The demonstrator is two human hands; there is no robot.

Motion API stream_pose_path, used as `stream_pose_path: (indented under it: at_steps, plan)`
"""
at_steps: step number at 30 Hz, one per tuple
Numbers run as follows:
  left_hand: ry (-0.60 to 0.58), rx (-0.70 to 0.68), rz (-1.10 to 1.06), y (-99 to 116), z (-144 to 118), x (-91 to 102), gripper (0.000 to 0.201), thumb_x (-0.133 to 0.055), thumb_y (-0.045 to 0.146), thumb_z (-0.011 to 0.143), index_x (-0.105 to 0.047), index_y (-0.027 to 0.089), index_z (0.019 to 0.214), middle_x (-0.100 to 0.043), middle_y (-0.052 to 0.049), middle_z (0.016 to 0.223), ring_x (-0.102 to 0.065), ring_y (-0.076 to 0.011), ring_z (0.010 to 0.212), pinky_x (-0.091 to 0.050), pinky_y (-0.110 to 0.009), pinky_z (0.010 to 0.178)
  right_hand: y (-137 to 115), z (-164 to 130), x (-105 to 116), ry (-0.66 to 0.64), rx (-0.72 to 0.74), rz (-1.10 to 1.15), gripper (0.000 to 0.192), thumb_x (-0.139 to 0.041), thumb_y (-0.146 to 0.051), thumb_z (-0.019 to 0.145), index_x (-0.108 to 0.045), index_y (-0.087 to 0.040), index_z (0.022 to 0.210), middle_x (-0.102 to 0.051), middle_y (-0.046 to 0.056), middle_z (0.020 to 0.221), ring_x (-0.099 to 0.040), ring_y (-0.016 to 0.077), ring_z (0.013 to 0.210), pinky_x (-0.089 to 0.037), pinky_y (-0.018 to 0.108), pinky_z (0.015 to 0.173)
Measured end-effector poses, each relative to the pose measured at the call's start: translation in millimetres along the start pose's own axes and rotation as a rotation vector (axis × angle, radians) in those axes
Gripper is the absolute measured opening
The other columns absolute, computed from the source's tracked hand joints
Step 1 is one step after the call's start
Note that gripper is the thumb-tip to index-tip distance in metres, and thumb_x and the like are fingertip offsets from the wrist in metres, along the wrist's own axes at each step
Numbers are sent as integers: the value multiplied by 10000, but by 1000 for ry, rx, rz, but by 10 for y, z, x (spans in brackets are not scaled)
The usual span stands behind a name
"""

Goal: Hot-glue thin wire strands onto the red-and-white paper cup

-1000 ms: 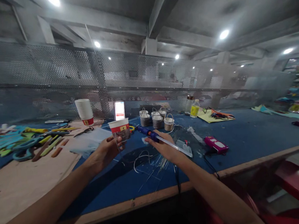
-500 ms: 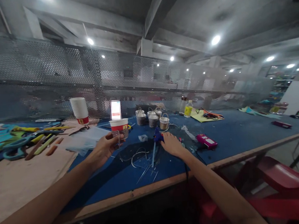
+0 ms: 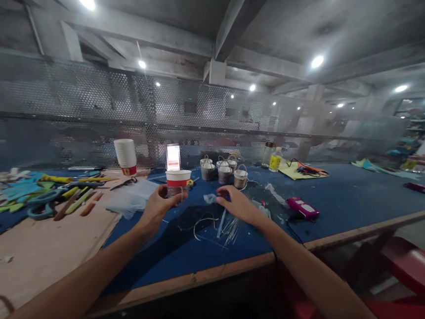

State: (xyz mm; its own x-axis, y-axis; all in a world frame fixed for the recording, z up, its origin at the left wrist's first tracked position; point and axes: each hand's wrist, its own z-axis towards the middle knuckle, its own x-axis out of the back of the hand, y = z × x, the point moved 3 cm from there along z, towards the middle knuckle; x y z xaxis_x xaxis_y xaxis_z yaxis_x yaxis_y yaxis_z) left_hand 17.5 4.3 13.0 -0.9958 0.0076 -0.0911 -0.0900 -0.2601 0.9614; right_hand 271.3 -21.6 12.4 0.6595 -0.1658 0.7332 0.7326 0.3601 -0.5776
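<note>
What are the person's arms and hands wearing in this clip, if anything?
Nothing shows on them: the left hand and right hand are bare, without gloves, and both forearms are uncovered down to the frame edge, with no sleeve, watch or band in view.

The left hand [image 3: 160, 209] grips a red-and-white paper cup [image 3: 178, 182] upright, fingers [image 3: 171, 199] curled round its lower half. The right hand [image 3: 239, 204] rests low over the blue mat [image 3: 335, 198], with thin clear sticks [image 3: 229, 227] fanned just below its fingertips. Beyond both sets of fingers stand small grey buckets [image 3: 224, 171]; a pink tool [image 3: 303, 207] lies right of them.
</note>
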Motion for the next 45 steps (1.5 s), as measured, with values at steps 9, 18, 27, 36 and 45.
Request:
stream_pose_path:
  at_steps: [9, 18, 27, 36, 45]
  plan:
    - [148, -112, 89, 25, 63, 106, 531, -973, 271, 506, -670, 181, 931, -739, -52, 935, -682, -259, 902, -501, -350, 813, -720, 236, -694, -365, -63, 886, 422, -863, -498, 768, -668, -188, 976, -768, 22, 819, -744, 194, 875, -537, 317, 886]
    - [70, 8, 40, 14, -3, 35, 496, -954, 395, 600, -700, 161, 956, -757, -77, 953, -677, -222, 827, -509, -329, 719, -544, 353, -379, -44, 53, 797, 293, -646, -473, 936, -668, -184, 901, -547, -76, 543, -626, 132, 570, -506, 275, 704]
    - [-10, 52, -10, 7, -27, 7, 516, -937, 361, 634, -741, 142, 1058, -786, -125, 1074, -708, -248, 943, -505, -332, 777, -459, 406, -320, 92, 92, 801, 253, -677, -436, 917, -680, -188, 863, -627, -37, 620, -668, 150, 649, -537, 313, 784]
    - [-73, 65, -129, -76, 6, 11, 504, -939, 310, 658, -753, 157, 1101, -787, -105, 1115, -696, -235, 990, -509, -333, 833, -394, 434, -354, 120, 107, 771, 218, -675, -389, 927, -689, -189, 841, -678, -19, 632, -690, 157, 671, -531, 301, 773]
    - [-113, 94, -199, -89, -4, -18, 483, -949, 280, 655, -786, 173, 1097, -788, -81, 1069, -686, -222, 983, -520, -309, 810, -385, 414, -332, 137, 108, 669, 226, -654, -374, 952, -672, -193, 817, -701, -12, 660, -679, 148, 675, -506, 277, 748]
